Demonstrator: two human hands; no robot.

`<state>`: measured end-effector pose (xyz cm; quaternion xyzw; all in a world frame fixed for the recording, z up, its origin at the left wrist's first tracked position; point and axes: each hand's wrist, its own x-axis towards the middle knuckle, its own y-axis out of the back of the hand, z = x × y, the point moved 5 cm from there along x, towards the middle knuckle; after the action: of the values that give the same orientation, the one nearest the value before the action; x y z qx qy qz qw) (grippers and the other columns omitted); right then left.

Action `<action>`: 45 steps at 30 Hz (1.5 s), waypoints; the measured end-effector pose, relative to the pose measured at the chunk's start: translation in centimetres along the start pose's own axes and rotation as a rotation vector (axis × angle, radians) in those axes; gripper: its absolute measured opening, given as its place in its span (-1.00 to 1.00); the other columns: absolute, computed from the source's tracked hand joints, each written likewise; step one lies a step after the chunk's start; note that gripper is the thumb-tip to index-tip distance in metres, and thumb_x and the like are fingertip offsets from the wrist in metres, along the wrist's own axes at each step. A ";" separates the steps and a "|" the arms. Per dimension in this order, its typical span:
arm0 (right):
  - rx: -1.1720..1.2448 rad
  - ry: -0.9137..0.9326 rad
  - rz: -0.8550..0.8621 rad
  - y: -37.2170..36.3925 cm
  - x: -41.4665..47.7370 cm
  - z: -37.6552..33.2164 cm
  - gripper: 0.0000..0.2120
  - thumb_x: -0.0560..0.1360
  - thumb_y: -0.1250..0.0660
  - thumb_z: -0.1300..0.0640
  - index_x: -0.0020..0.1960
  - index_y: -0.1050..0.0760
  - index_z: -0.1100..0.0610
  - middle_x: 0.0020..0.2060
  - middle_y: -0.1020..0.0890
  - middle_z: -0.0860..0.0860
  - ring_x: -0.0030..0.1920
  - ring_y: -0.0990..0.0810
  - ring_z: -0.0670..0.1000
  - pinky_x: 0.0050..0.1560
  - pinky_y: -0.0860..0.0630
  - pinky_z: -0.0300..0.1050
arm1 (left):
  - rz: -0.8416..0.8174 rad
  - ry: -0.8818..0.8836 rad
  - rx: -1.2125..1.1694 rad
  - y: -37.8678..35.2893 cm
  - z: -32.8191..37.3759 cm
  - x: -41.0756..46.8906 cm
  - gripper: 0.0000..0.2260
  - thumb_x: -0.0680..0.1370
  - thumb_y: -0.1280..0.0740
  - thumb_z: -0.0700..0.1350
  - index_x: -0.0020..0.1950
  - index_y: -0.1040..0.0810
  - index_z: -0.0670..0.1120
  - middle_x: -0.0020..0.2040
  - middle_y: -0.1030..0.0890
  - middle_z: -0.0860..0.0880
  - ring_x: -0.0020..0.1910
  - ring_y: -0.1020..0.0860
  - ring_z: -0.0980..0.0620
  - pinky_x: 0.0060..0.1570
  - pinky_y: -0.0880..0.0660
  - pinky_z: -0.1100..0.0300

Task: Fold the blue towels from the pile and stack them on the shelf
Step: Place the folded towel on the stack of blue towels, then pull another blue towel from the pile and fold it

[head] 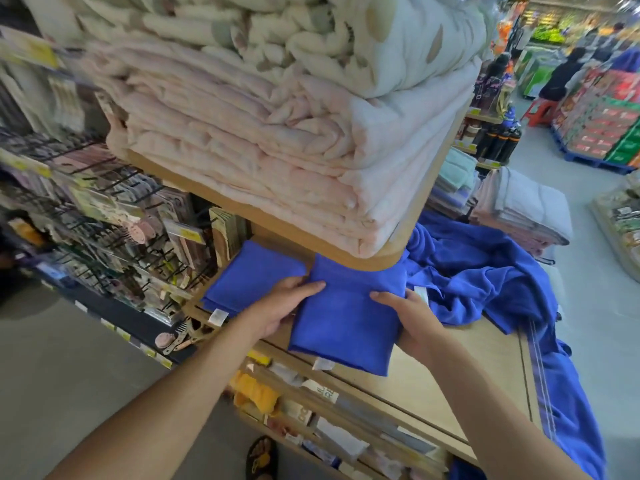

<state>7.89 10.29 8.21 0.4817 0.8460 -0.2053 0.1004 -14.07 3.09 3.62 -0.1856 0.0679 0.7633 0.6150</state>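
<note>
Two hands clasp one folded blue towel point(349, 320) in the head view. The left hand point(287, 306) pinches its 9 o'clock edge and the right hand point(405, 317) its 3 o'clock edge, thumbs on top. The towel rests on the wooden shelf point(433, 368), beside a second folded towel point(252, 278) at 10 o'clock. The loose blue pile point(485, 282) sprawls at 3 o'clock. Soft, light and floppy, it likely needs support under both side edges.
</note>
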 end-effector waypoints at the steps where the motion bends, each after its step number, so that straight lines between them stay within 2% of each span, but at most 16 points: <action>1: -0.007 -0.019 -0.015 -1.3 0.9 -0.3 -0.67 0.51 -0.46 0.24 0.25 -0.60 0.05 0.10 -0.74 0.02 0.08 -0.73 0.07 -0.13 -0.67 -0.06 | 0.026 -0.012 0.015 1.5 1.3 -0.1 -0.67 0.56 -0.44 0.09 0.25 -0.63 -0.04 0.15 -0.71 0.00 0.11 -0.69 0.01 0.15 -0.59 0.02; 6: -0.162 -0.122 -0.029 -8.0 6.0 -0.3 -0.87 0.55 -0.40 0.16 0.07 -0.60 -0.01 -0.34 -0.67 -0.12 -0.31 -0.64 -0.05 -0.34 -0.61 -0.12 | 0.162 -0.016 0.202 10.5 6.2 -0.1 -0.65 0.65 -0.32 0.05 0.36 -0.56 -0.10 0.23 -0.67 -0.12 0.10 -0.67 -0.12 0.14 -0.60 -0.05; 8: -0.169 -0.144 -0.053 -10.7 7.7 0.4 -0.85 0.54 -0.41 0.21 0.09 -0.60 0.06 -0.27 -0.67 -0.03 -0.23 -0.66 0.00 -0.33 -0.63 -0.08 | 0.260 0.019 0.358 13.6 7.1 0.2 -0.66 0.66 -0.31 0.04 0.35 -0.55 -0.13 0.26 -0.63 -0.14 -0.02 -0.66 -0.06 -0.03 -0.61 0.05; 10: -0.184 -0.160 -0.062 -12.9 9.0 1.5 -0.83 0.54 -0.41 0.23 0.12 -0.58 0.09 -0.09 -0.65 0.04 -0.08 -0.64 0.07 -0.30 -0.64 -0.04 | 0.292 0.054 0.523 15.7 7.2 0.7 -0.72 0.65 -0.33 -0.01 0.29 -0.57 -0.13 0.23 -0.62 -0.16 0.00 -0.65 -0.11 0.02 -0.61 -0.02; 13: -0.224 -0.206 -0.055 -14.6 10.5 3.3 -0.92 0.58 -0.38 0.24 0.02 -0.55 0.09 -0.13 -0.56 0.05 -0.15 -0.57 0.04 -0.23 -0.64 -0.02 | 0.307 0.104 0.728 17.4 6.1 1.2 -0.61 0.61 -0.34 -0.06 0.41 -0.47 -0.13 0.26 -0.57 -0.14 -0.01 -0.59 -0.09 -0.01 -0.55 -0.02; 16: -0.253 -0.249 -0.013 -14.5 11.5 4.8 -0.91 0.59 -0.36 0.27 0.07 -0.52 0.13 -0.15 -0.56 0.07 -0.21 -0.56 0.03 -0.21 -0.66 -0.04 | 0.317 0.109 0.835 18.0 4.5 1.4 -0.53 0.60 -0.34 -0.04 0.49 -0.38 -0.11 0.27 -0.55 -0.13 0.06 -0.57 -0.11 0.10 -0.56 -0.05; 21: -0.190 -0.220 0.009 -14.1 11.8 5.1 -0.86 0.61 -0.33 0.31 0.03 -0.51 0.07 -0.04 -0.63 0.03 -0.08 -0.63 0.05 -0.19 -0.67 -0.04 | 0.337 0.001 0.929 17.7 3.4 1.5 -0.47 0.63 -0.32 -0.01 0.56 -0.27 -0.11 0.37 -0.52 -0.16 0.22 -0.56 -0.18 0.11 -0.53 -0.02; 24: -0.179 -0.182 0.007 -13.7 11.5 4.9 -0.86 0.63 -0.30 0.30 0.15 -0.53 0.14 0.04 -0.62 0.07 0.02 -0.62 0.08 0.02 -0.66 0.04 | 0.359 0.010 0.993 17.0 3.4 1.0 -0.34 0.64 -0.31 0.02 0.64 -0.07 -0.08 0.48 -0.42 -0.18 0.20 -0.58 -0.18 0.09 -0.58 -0.06; 26: -0.183 -0.118 0.004 -12.8 10.9 4.5 -0.85 0.63 -0.31 0.28 0.07 -0.53 0.05 -0.01 -0.64 0.04 0.01 -0.63 0.06 0.09 -0.65 0.07 | 0.397 0.017 1.142 15.7 3.6 0.3 -0.31 0.64 -0.28 0.06 0.66 0.00 -0.05 0.59 -0.24 -0.17 0.30 -0.52 -0.20 0.12 -0.56 -0.07; 28: -0.219 -0.029 0.052 -10.8 10.0 3.8 -0.78 0.63 -0.31 0.25 -0.04 -0.50 -0.08 -0.09 -0.64 -0.05 -0.05 -0.64 -0.02 0.02 -0.63 0.04 | 0.496 -0.122 1.313 13.2 4.1 -0.8 -0.37 0.64 -0.25 0.07 0.64 -0.07 -0.03 0.61 -0.19 -0.12 0.48 -0.36 -0.17 0.31 -0.47 -0.09; 30: -0.289 0.080 0.142 -7.6 8.7 3.1 -0.78 0.61 -0.31 0.22 -0.06 -0.53 -0.10 -0.09 -0.65 -0.06 -0.07 -0.63 -0.03 0.00 -0.61 0.06 | 0.561 -0.406 1.398 9.2 4.4 -2.0 -0.48 0.62 -0.27 0.01 0.57 -0.27 -0.04 0.55 -0.31 -0.09 0.54 -0.28 -0.13 0.44 -0.34 -0.07; 34: -0.605 0.312 0.337 0.5 4.5 3.1 -0.82 0.56 -0.37 0.15 -0.08 -0.59 -0.13 -0.07 -0.69 -0.13 -0.06 -0.65 -0.14 -0.05 -0.55 -0.17 | 0.439 -0.774 1.374 -0.5 3.2 -1.6 -0.65 0.52 -0.39 -0.07 0.31 -0.57 0.01 0.28 -0.57 -0.06 0.35 -0.48 -0.13 0.30 -0.46 -0.05; 37: -0.694 0.316 0.469 7.5 0.6 4.8 -0.84 0.56 -0.35 0.16 -0.06 -0.58 -0.10 0.02 -0.63 -0.08 -0.03 -0.62 -0.16 0.08 -0.54 -0.10 | 0.253 -0.793 1.360 -7.1 1.9 0.4 -0.63 0.52 -0.31 -0.05 0.33 -0.55 0.07 0.41 -0.48 0.04 0.44 -0.40 -0.02 0.41 -0.35 0.05; 39: -0.970 0.326 0.587 12.0 -2.4 5.4 -0.85 0.56 -0.33 0.14 0.09 -0.60 -0.04 0.15 -0.60 -0.03 0.05 -0.55 -0.15 0.13 -0.44 -0.15 | 0.159 -0.823 1.345 -10.9 1.6 2.0 -0.64 0.54 -0.29 -0.07 0.34 -0.55 0.07 0.47 -0.44 0.06 0.52 -0.32 0.02 0.48 -0.28 0.07; 42: -1.272 0.357 0.719 16.5 -5.9 6.3 -0.69 0.57 -0.36 0.15 0.29 -0.59 0.18 0.27 -0.58 0.08 0.24 -0.56 0.12 0.30 -0.48 0.06 | 0.097 -0.914 1.336 -15.7 2.4 4.3 -0.67 0.53 -0.31 -0.13 0.29 -0.59 0.02 0.38 -0.53 0.04 0.46 -0.41 0.00 0.32 -0.45 -0.01; 45: -1.376 0.384 0.723 17.3 -6.6 6.8 -0.66 0.56 -0.37 0.12 0.31 -0.58 0.18 0.30 -0.58 0.09 0.28 -0.56 0.15 0.33 -0.48 0.11 | 0.077 -0.822 1.434 -18.7 3.7 7.5 -0.62 0.56 -0.30 -0.05 0.39 -0.51 0.06 0.42 -0.49 0.08 0.43 -0.41 0.03 0.21 -0.47 -0.01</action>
<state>25.94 9.94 0.21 0.5831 0.5769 0.4943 0.2877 1.93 15.52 6.61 0.5482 0.3146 0.5621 0.5334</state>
